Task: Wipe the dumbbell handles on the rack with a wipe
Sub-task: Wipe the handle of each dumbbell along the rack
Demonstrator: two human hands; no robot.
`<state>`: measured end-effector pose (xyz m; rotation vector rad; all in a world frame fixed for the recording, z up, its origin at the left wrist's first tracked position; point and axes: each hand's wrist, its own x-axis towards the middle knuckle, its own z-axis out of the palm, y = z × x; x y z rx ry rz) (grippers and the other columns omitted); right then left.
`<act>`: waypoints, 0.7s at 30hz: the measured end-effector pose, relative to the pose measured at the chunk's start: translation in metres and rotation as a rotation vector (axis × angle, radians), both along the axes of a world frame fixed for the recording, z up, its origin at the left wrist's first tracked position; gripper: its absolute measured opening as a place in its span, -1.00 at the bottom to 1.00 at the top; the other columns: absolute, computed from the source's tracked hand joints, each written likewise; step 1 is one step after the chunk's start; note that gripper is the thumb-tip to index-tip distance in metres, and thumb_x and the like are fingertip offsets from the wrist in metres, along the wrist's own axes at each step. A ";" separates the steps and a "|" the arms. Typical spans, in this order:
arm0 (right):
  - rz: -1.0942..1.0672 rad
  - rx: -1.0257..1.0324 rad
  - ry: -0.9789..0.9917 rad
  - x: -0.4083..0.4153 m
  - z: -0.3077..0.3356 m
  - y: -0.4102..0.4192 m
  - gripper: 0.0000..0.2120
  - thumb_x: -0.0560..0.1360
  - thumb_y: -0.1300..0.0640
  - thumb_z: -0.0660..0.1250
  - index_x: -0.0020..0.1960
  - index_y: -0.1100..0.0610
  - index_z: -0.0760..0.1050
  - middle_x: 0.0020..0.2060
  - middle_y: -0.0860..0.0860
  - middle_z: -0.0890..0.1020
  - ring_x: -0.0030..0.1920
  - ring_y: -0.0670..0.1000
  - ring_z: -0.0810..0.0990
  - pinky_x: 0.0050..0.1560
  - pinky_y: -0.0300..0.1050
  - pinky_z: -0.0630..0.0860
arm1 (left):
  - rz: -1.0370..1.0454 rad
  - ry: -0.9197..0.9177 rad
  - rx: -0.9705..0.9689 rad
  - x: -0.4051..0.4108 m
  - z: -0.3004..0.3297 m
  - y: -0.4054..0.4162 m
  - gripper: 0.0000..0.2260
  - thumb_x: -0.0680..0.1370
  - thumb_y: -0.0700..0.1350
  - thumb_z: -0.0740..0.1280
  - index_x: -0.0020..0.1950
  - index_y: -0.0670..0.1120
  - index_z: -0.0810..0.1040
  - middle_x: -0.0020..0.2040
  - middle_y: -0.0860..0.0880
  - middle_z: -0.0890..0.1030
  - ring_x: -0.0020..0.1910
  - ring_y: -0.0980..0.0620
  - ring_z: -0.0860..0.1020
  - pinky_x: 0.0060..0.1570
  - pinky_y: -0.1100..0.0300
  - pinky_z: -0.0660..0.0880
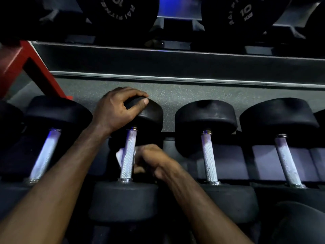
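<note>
Head view: wipe (120,155) mostly hidden behind handle (128,154).

The left hand (117,110) reached toward twelve o'clock, fingers and thumb curled in a grip. The right hand (151,161) lay nearer, toward four o'clock of it, fingers curled.

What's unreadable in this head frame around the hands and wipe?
Head view only:
- White wipe: mostly hidden behind the knurled steel dumbbell handle and right hand.
- Right-hand fingertips: tucked under, unseen.
- Black rubber far dumbbell head: partly covered by left hand.
- Black weight plate: cut by top edge.
</note>
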<state>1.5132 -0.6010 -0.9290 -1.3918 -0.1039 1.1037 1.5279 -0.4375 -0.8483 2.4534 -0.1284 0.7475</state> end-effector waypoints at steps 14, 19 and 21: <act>-0.308 0.114 0.077 0.016 0.006 0.019 -0.64 0.45 0.49 0.13 -0.09 0.22 0.65 -0.21 0.13 0.68 -0.21 0.10 0.64 -0.20 -0.06 0.58 | 0.019 -0.009 -0.020 0.000 0.001 -0.002 -0.76 0.63 0.14 0.39 0.20 0.09 0.73 0.16 0.19 0.72 0.21 0.14 0.66 0.26 -0.07 0.57; 0.005 0.036 0.003 -0.017 0.004 -0.013 -0.63 0.46 0.50 0.12 -0.06 0.28 0.68 -0.31 0.07 0.70 -0.42 -0.07 0.60 -0.41 -0.18 0.54 | 0.029 -0.030 -0.010 0.000 0.000 -0.002 -0.77 0.63 0.13 0.40 0.19 0.08 0.74 0.14 0.18 0.73 0.20 0.14 0.67 0.25 -0.07 0.58; -0.109 0.103 -0.022 -0.005 0.009 -0.004 -0.63 0.44 0.52 0.10 -0.05 0.32 0.65 -0.34 0.01 0.71 -0.40 -0.06 0.59 -0.35 -0.15 0.49 | 0.015 -0.023 -0.014 0.001 0.000 -0.002 -0.77 0.63 0.13 0.40 0.19 0.08 0.74 0.15 0.19 0.73 0.20 0.14 0.67 0.25 -0.07 0.58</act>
